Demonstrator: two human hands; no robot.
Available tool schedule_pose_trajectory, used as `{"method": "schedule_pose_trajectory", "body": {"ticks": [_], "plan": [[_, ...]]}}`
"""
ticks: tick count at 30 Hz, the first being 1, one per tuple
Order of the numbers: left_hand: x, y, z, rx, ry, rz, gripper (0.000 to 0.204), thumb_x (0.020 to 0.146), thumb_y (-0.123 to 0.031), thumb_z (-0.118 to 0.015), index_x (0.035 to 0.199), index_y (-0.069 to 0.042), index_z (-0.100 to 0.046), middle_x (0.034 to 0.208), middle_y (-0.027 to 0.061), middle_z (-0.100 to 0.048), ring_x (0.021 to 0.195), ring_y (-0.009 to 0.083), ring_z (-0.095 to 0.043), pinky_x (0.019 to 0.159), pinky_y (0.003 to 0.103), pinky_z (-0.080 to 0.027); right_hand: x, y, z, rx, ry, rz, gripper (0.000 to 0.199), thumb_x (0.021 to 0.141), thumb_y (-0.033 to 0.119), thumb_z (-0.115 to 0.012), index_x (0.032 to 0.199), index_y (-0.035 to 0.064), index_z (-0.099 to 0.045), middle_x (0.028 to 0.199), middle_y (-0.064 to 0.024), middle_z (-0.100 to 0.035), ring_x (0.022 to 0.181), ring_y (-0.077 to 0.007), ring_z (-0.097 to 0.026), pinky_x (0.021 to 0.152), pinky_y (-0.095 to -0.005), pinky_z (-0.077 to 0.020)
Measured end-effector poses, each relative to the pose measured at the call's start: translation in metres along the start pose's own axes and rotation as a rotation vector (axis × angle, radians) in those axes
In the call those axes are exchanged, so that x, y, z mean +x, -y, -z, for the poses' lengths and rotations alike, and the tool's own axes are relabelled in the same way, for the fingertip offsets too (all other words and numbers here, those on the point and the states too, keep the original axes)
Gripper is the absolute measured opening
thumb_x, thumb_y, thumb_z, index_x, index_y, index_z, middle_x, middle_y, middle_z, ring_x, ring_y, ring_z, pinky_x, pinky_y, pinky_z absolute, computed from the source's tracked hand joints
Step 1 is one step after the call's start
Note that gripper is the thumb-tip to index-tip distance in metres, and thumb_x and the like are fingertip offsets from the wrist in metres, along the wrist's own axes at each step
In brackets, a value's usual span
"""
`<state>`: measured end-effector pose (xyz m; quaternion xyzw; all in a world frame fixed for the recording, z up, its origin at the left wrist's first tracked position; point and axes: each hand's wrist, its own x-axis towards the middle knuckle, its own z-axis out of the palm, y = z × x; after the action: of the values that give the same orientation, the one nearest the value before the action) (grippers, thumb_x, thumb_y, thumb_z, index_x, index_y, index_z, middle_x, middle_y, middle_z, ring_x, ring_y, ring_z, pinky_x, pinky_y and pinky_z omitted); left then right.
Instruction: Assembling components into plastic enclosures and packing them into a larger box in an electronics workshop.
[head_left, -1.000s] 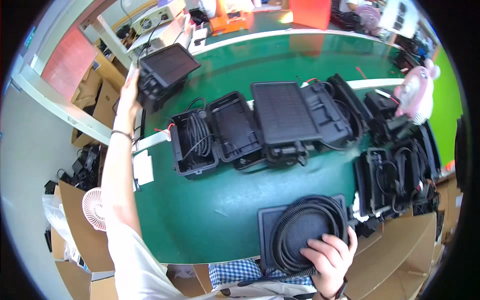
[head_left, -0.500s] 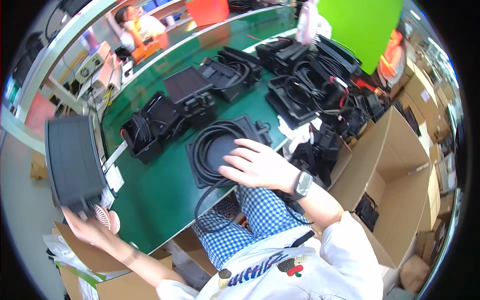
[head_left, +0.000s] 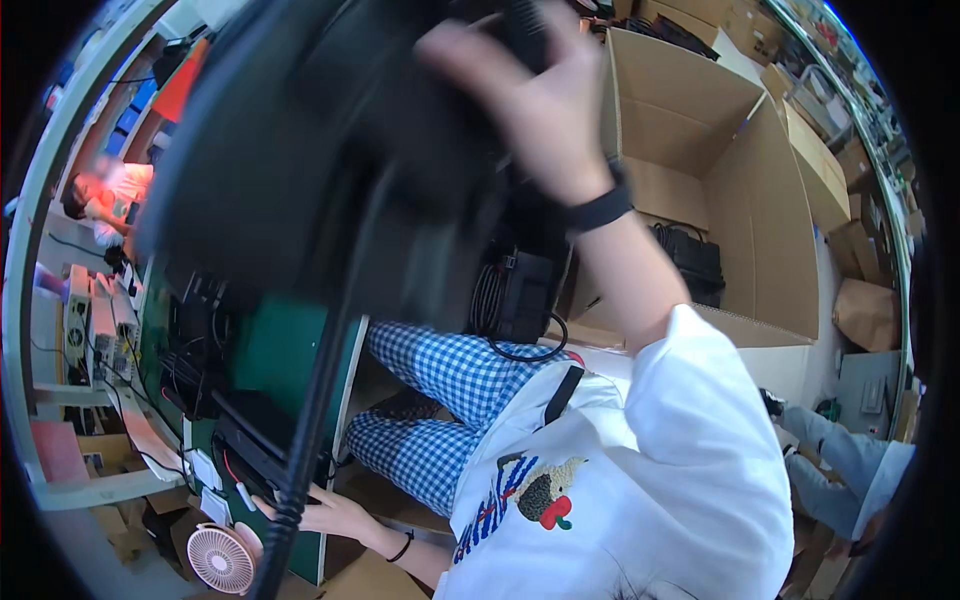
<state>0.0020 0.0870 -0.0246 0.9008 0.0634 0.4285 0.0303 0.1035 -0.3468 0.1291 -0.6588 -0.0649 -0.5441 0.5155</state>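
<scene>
Very close to the view, a large black plastic case (head_left: 300,170) fills the upper left, smeared by motion. My right hand (head_left: 545,110), wearing a dark wristband, has its blurred fingers round the case's upper right part. A ribbed black cable (head_left: 300,440) hangs from that side down across the view. Low at the left, my left hand (head_left: 335,517) rests by the table edge, fingers apart, partly behind this cable. Just beyond its fingertips lies a long black panel-like unit (head_left: 250,435) with a red wire. A small pink fan (head_left: 222,558) stands beside that hand.
To the right is a big open cardboard box (head_left: 760,220) with a black unit (head_left: 690,262) inside. Another black unit with coiled cable (head_left: 520,295) sits near my knee. The green table (head_left: 285,350) shows under the case. A co-worker (head_left: 105,195) is at far left; another person's legs (head_left: 835,465) show right.
My view has turned right. The coiled-cable unit my right hand rested on no longer shows there; that hand is now raised with a black case. My left hand no longer holds the dark panel up.
</scene>
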Motion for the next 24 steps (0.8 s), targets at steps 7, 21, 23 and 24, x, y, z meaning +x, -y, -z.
{"method": "schedule_pose_trajectory", "body": {"ticks": [7,21,23,24], "plan": [[-0.009,-0.053,-0.013,-0.123,-0.401,-0.257,0.034,0.093,-0.019,-0.067,0.117,0.002,-0.056,0.132,0.0213,-0.053,0.120,0.0356,-0.053,0.102,0.045,-0.043,0.043,-0.057,0.151,-0.206,-0.604,0.088,0.022,0.080,0.017,-0.080,0.086,0.0020,-0.065,0.080,0.0003,-0.066,0.072,-0.0071,-0.057,0.067,-0.0256,-0.0471],[0.041,-0.139,-0.092,-0.077,0.528,-0.394,0.095,0.073,-0.062,-0.073,0.144,-0.007,-0.041,0.149,0.0147,-0.038,0.136,0.0358,-0.038,0.111,0.049,-0.036,0.022,-0.197,0.304,-0.880,-0.716,-0.392,0.047,0.073,0.038,-0.080,0.100,0.0026,-0.067,0.089,-0.0142,-0.072,0.084,-0.0308,-0.070,0.081,-0.0393,-0.0523],[0.031,-0.131,-0.093,-0.092,0.602,-0.377,0.089,0.076,-0.047,-0.077,0.147,-0.010,-0.038,0.152,0.0142,-0.034,0.137,0.0347,-0.038,0.111,0.048,-0.036,0.004,-0.227,0.323,-0.790,-0.886,-0.529,0.041,0.072,0.029,-0.081,0.099,0.0019,-0.067,0.094,-0.0157,-0.072,0.088,-0.0299,-0.069,0.084,-0.0391,-0.0513],[0.027,-0.127,-0.094,-0.023,0.633,-0.401,0.085,0.077,-0.036,-0.076,0.149,-0.011,-0.036,0.154,0.0133,-0.032,0.137,0.0347,-0.038,0.111,0.047,-0.035,-0.007,-0.241,0.331,-0.710,-0.966,-0.598,0.040,0.072,0.027,-0.081,0.099,0.0012,-0.067,0.096,-0.0161,-0.071,0.088,-0.0292,-0.069,0.084,-0.0387,-0.0510]]}}
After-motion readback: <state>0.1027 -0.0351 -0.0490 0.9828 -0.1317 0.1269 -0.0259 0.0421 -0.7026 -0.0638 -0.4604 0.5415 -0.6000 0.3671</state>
